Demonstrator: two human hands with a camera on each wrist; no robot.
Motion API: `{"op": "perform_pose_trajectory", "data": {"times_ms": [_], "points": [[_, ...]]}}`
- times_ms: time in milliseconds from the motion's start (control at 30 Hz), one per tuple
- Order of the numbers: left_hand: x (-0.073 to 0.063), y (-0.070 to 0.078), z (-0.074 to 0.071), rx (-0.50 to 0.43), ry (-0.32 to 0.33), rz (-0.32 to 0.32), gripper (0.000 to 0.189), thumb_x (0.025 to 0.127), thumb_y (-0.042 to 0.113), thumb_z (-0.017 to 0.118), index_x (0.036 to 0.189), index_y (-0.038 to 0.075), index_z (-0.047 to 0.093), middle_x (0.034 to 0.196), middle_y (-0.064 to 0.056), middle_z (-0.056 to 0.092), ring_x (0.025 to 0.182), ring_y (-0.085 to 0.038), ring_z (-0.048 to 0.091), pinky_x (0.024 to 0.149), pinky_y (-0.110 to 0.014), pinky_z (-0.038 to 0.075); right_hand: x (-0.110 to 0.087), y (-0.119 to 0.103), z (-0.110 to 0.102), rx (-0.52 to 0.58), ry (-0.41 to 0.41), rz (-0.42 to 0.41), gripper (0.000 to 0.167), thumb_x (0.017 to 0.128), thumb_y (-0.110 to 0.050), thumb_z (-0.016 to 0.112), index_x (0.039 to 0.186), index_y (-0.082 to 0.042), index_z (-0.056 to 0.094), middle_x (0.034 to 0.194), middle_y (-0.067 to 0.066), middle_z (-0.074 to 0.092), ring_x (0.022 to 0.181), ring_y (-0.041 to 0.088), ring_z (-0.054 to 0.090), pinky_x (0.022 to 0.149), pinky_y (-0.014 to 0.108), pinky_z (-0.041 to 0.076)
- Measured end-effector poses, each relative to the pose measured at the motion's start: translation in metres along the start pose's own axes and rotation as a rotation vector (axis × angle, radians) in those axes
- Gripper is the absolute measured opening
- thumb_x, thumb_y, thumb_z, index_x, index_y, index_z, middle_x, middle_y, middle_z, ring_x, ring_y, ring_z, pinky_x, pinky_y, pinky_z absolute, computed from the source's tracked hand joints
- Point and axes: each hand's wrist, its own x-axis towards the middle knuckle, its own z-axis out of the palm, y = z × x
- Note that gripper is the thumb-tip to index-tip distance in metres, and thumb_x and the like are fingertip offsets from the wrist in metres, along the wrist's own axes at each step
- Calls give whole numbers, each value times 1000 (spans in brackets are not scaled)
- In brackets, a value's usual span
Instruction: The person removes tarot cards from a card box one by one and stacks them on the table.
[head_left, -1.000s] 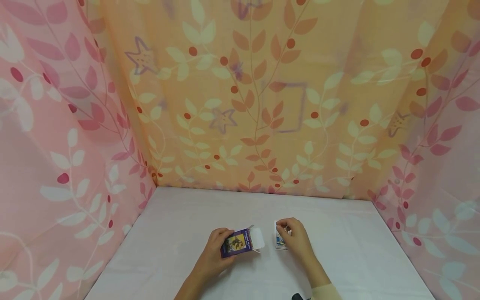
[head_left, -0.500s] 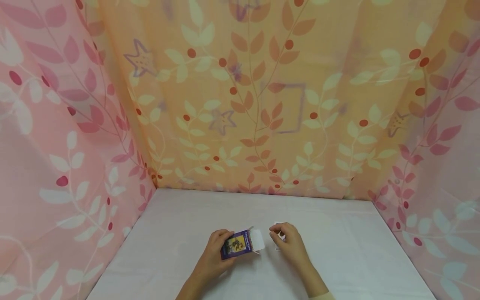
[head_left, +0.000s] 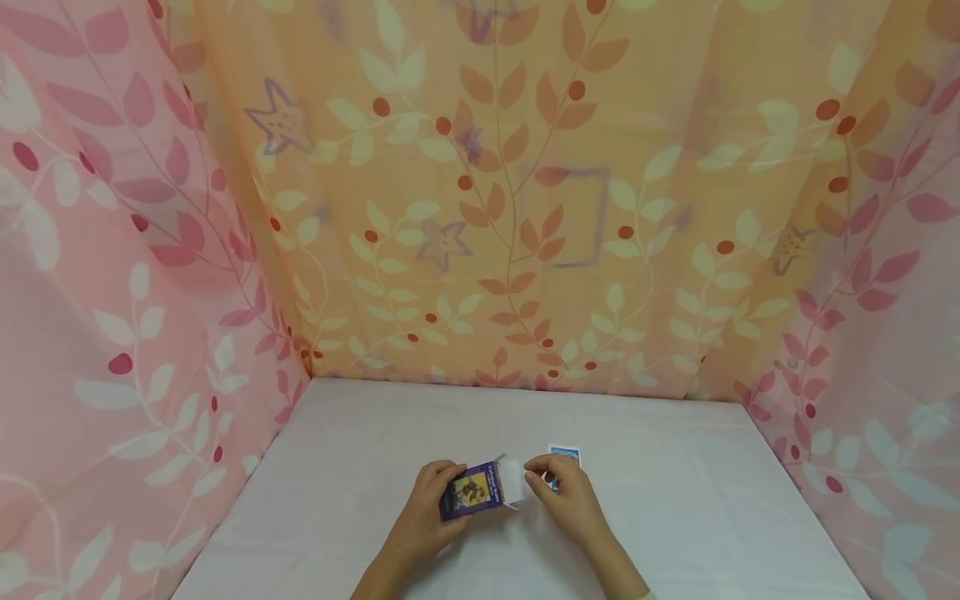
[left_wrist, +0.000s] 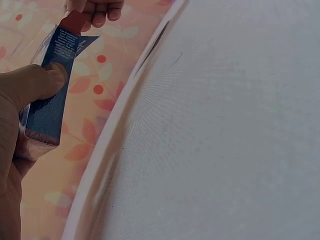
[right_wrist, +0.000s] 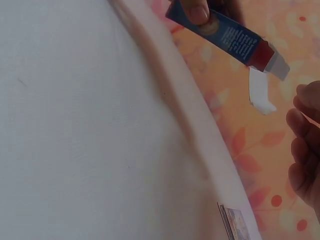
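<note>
A: State the condition of the left hand point(head_left: 429, 510).
B: It grips the card box point(head_left: 471, 492) along the body, the thumb pressed on one narrow side. The box is raised above the white table point(head_left: 675, 483), its yellow picture panel facing the head camera.

A: Which way does the open end point?
B: Toward 3 o'clock in the head view, with the white flap point(head_left: 513, 482) extended in that direction.

A: State the condition of the right hand point(head_left: 567, 498).
B: Fingers loosely bent, thumb near the index finger. The hand is at 3 o'clock from the box — fingertips just beside the flap; contact cannot be confirmed.

A: Locate the cards point(head_left: 565, 452).
B: Stacked on the table at 12 o'clock from the right hand, which partly covers them.

A: Surroundings?
B: Leaf-patterned cloth point(head_left: 480, 250) — orange at 12 o'clock, pink at 9 and 3.
</note>
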Motion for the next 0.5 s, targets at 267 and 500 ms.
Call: {"op": "perform_pose_trajectory", "data": {"times_ms": [267,500], "points": [[-1,0,-1,-33,-10,-11,82,70,21,95,142,22,56,138,6,49,126,-12,48,105,-36,50,-2,-7,3,-3,-24,20,12,92,-21,77,99,-30,73,87,-22,64,80,3,54,69,23,46],[0,1,0,-27,2,-4,83,69,20,96,142,23,56,137,7,49,126,-11,47,105,-35,50,-2,-11,7,-7,-60,32,10,92,-20,77,100,-27,74,89,-20,64,81,3,54,71,23,47]]}}
